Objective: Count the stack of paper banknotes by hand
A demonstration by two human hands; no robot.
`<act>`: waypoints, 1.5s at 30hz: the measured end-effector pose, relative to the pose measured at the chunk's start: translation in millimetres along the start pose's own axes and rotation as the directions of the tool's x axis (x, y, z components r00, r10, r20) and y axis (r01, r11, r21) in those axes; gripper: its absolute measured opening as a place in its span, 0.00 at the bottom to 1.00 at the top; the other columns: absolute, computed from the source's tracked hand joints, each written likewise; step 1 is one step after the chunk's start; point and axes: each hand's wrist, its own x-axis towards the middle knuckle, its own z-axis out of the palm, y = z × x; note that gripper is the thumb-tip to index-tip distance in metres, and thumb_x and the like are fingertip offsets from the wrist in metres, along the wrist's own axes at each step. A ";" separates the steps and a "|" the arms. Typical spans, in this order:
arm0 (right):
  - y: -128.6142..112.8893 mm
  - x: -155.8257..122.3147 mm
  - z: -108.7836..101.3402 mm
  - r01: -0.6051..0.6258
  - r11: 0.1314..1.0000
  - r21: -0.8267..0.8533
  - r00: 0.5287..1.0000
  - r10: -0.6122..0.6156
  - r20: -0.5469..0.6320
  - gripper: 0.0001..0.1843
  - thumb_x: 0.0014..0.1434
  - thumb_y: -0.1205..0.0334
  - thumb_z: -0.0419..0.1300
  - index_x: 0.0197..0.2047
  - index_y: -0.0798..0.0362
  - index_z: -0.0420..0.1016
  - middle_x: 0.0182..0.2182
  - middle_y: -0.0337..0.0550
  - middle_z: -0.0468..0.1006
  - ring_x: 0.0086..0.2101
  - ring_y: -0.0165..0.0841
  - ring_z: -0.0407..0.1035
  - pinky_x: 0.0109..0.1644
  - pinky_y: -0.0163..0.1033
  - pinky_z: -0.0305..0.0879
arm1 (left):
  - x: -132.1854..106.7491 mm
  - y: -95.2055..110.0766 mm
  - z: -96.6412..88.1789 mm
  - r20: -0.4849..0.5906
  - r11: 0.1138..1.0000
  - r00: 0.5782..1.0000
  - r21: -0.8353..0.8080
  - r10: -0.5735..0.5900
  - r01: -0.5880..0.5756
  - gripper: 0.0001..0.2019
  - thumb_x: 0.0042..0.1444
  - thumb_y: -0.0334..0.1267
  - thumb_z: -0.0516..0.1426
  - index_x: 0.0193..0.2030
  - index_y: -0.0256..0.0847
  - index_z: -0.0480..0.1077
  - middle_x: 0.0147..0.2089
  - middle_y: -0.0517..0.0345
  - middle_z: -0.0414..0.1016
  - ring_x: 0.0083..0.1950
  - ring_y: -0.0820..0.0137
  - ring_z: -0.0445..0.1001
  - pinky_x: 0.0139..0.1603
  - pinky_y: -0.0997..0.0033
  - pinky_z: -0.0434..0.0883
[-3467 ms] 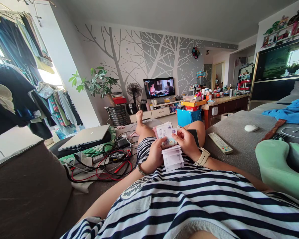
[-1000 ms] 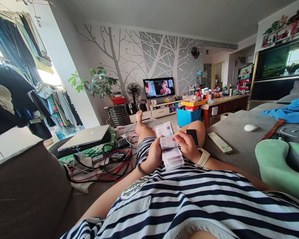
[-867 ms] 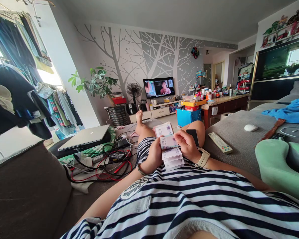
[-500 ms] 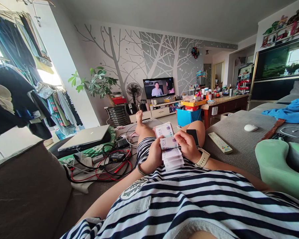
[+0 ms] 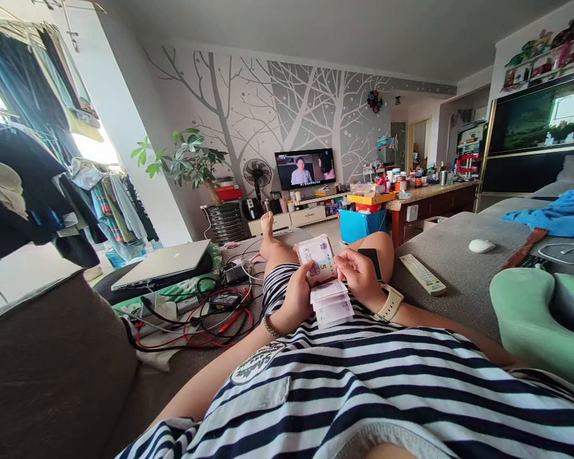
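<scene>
My left hand is closed around a stack of banknotes, its thumb pressing on the front near the left edge. A large 5 shows on the uppermost note. Several folded-down banknotes hang below the stack in overlapping rows, over my striped clothing. At the stack's right edge, my right hand has its thumb and fingers pinched together on the notes; its fingertips partly hide what they grip. A dark phone lies on my leg just behind my right hand.
A remote control and a white mouse lie on the sofa to the right, near a green neck pillow. To the left are tangled cables and a laptop. A blue box stands beyond my legs.
The top banknote that was bent halfway down has gone over onto the lower rows, baring the note with the 5. My right hand has barely shifted; my left keeps its hold.
</scene>
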 end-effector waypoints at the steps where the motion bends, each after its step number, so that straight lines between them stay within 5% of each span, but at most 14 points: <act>1: 2.8 1.4 0.4 -0.023 0.999 -0.029 1.000 0.022 -0.021 0.22 0.64 0.42 0.55 0.28 0.51 0.65 0.20 0.37 0.68 0.23 0.31 0.64 0.29 0.36 0.60 | -0.6 0.2 0.5 0.000 1.000 1.000 0.000 0.015 -0.015 0.14 0.54 0.36 0.56 0.45 0.34 0.75 0.39 0.48 0.82 0.48 0.55 0.79 0.49 0.58 0.75; 12: 22.7 7.6 -0.2 -0.075 0.987 -0.144 0.994 0.062 -0.092 0.24 0.62 0.41 0.57 0.27 0.52 0.62 0.21 0.35 0.64 0.23 0.29 0.58 0.27 0.34 0.53 | -4.4 -2.1 -0.7 -0.019 0.994 0.997 0.081 0.076 -0.074 0.14 0.46 0.30 0.61 0.42 0.37 0.76 0.32 0.55 0.81 0.35 0.61 0.80 0.43 0.61 0.76; 20: 11.3 3.6 0.5 -0.013 0.997 -0.076 0.998 0.009 -0.056 0.23 0.65 0.44 0.55 0.26 0.51 0.60 0.20 0.34 0.60 0.23 0.29 0.56 0.27 0.34 0.52 | 3.1 -3.1 -2.5 0.012 0.999 1.000 -0.032 -0.002 0.003 0.13 0.55 0.37 0.55 0.44 0.36 0.77 0.37 0.49 0.82 0.45 0.55 0.81 0.47 0.56 0.76; 36: 6.5 1.9 0.3 0.006 1.000 -0.019 1.000 -0.006 0.016 0.20 0.67 0.48 0.52 0.28 0.52 0.60 0.22 0.34 0.59 0.24 0.29 0.55 0.29 0.35 0.50 | 0.5 -2.9 3.0 0.097 0.998 0.994 -0.033 0.049 -0.046 0.19 0.54 0.36 0.56 0.52 0.34 0.74 0.45 0.49 0.82 0.51 0.56 0.79 0.55 0.57 0.73; 45: -5.3 1.0 -2.8 0.040 0.999 -0.034 0.993 -0.036 0.109 0.19 0.67 0.50 0.52 0.29 0.52 0.59 0.23 0.34 0.59 0.26 0.28 0.55 0.30 0.34 0.50 | -0.2 2.8 -2.8 0.083 0.937 0.954 0.181 0.287 -0.297 0.13 0.52 0.32 0.55 0.42 0.36 0.77 0.40 0.53 0.82 0.53 0.58 0.76 0.53 0.63 0.72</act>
